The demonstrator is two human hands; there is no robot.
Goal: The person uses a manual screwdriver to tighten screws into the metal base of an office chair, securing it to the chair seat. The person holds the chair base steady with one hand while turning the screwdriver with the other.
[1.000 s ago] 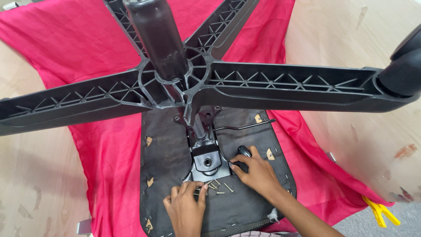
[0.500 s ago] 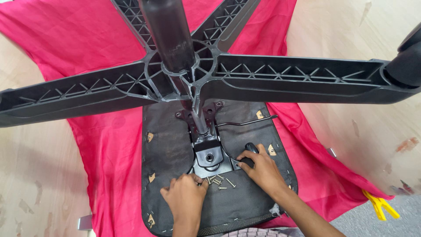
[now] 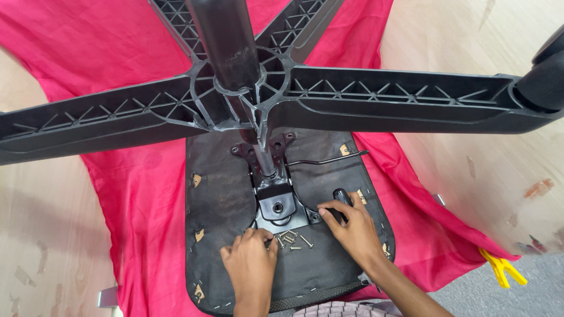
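Upturned office chair on a red cloth [image 3: 135, 176], five-star base [image 3: 376, 100] up toward the camera, gas column [image 3: 226, 44] at 12 o'clock from the hands.

Seat underside [image 3: 220, 199] is black fabric, stapled round the edge. Metal mechanism plate [image 3: 276, 205] sits at its centre, thin black lever [image 3: 326, 159] running off toward 2 o'clock.

Left hand [image 3: 251, 267]: fingers curled down, tips touching the seat just beside the plate's lower left corner. Can't tell if it's pinching anything.

Loose screws [image 3: 292, 239]: small pile on the seat, just at 2 o'clock from the left hand, directly below the plate, between both hands.

Right hand [image 3: 351, 226]: closed around a black screwdriver handle [image 3: 341, 196], tool end pointing at the plate's lower right corner, 9 o'clock from the hand.

Yellow clamp [image 3: 500, 268] on the floor, 3 o'clock, well apart. Caster [image 3: 543, 67] at the far right arm end.
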